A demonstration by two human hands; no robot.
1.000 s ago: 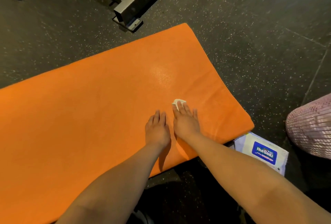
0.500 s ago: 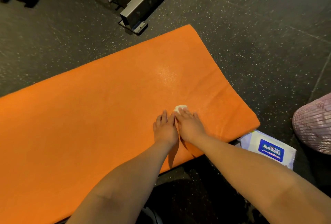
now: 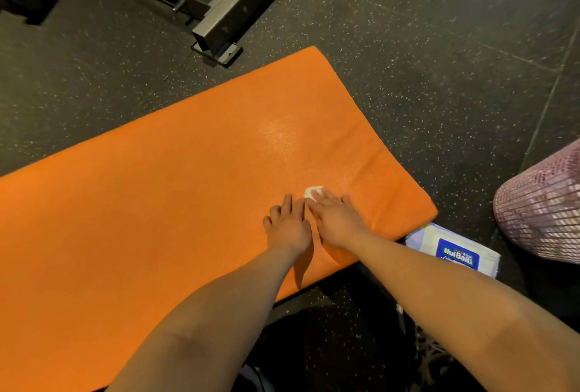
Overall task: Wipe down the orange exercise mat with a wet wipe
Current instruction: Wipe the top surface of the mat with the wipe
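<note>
The orange exercise mat (image 3: 163,190) lies flat on the dark speckled floor and fills the left and middle of the view. My right hand (image 3: 337,219) presses flat on a small white wet wipe (image 3: 313,192), which shows only beyond the fingertips. My left hand (image 3: 288,225) rests flat on the mat right beside the right hand, fingers straight, holding nothing. A damp shiny patch (image 3: 279,134) shows on the mat just beyond the hands.
A white and blue wet wipe pack (image 3: 455,250) lies on the floor at the mat's near right corner. A pink mesh object (image 3: 546,203) sits at the right edge. A grey metal machine frame (image 3: 219,12) stands just beyond the mat's far edge.
My two hands have come closer together, side by side, with the wipe still under the right fingers. The view has shifted slightly.
</note>
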